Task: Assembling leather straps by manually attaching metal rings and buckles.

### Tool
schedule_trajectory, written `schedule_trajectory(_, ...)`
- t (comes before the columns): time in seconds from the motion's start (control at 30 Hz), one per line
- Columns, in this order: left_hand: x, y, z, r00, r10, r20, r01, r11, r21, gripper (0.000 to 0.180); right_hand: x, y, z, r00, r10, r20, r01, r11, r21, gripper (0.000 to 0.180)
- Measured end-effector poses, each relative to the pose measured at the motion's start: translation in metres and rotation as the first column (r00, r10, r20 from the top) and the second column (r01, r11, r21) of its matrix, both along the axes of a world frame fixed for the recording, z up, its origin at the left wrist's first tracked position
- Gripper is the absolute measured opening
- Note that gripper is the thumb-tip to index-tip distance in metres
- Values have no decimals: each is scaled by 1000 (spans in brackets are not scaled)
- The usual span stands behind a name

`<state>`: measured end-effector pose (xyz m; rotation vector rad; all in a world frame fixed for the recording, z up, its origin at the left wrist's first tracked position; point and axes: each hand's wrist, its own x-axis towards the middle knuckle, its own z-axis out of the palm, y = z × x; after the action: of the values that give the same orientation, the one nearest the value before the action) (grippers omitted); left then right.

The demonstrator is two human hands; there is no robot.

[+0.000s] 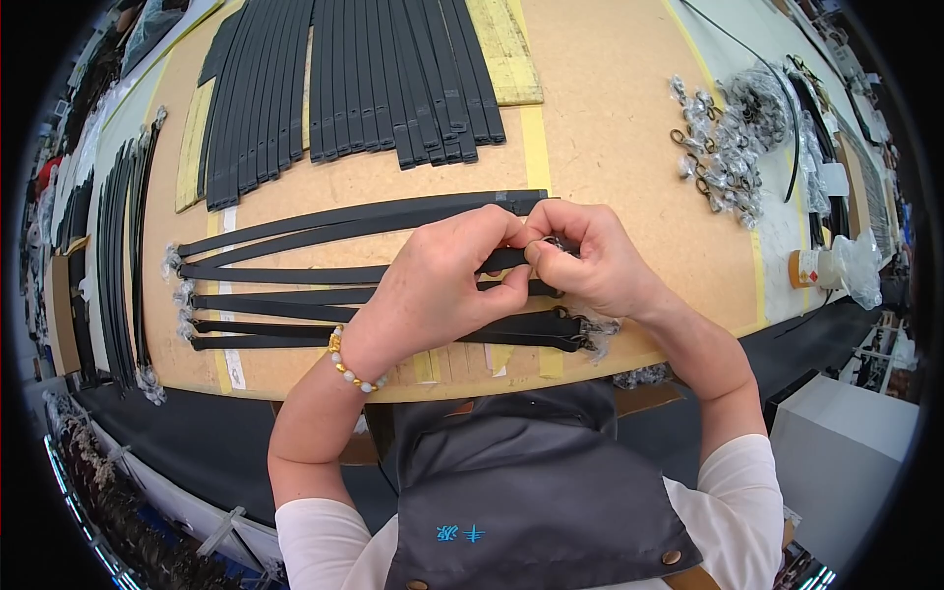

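My left hand (442, 280) and my right hand (585, 261) meet over the right end of a black strap (285, 274) lying across a brown board (629, 147). Both pinch that end, and a small dark metal ring shows between the right fingers. Several more black straps (265, 320) lie side by side under my hands, their left ends carrying clips wrapped in clear plastic (182, 295). A buckle end (580, 339) of the nearest strap sits just below my right wrist. A bead bracelet (349, 366) circles my left wrist.
A stack of black straps (344, 79) fans out at the back of the board. A heap of plastic-wrapped metal rings (728, 138) lies at the right, with a small glue pot (811, 267) near the edge. More straps (123, 256) lie along the left.
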<state>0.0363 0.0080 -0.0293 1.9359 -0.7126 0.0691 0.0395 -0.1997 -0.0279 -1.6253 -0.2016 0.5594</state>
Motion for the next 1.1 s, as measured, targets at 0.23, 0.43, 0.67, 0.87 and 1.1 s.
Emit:
schedule_trajectory(0.23,0,1,-4,991,6,134,-7,1000,10,24,2,-2,0,993,49,-109,-38,995,95,10)
schedule_trajectory(0.43,-1,1,-2,980,9,197,-12,1000,11,26,8,-8,7,977,127,-171,-111,989,102,18)
schedule_trajectory(0.67,-3,3,3,990,5,142,-4,1000,-6,21,13,-11,6,961,277,8,-277,960,47,34)
schedule_trajectory(0.87,4,6,3,996,-81,-38,78,994,-78,19,4,-10,-4,979,202,32,-204,967,155,33)
schedule_trajectory(1.1,1,4,-1,924,-176,-338,154,984,-90,24,-3,-2,-1,993,117,-27,-109,973,204,29)
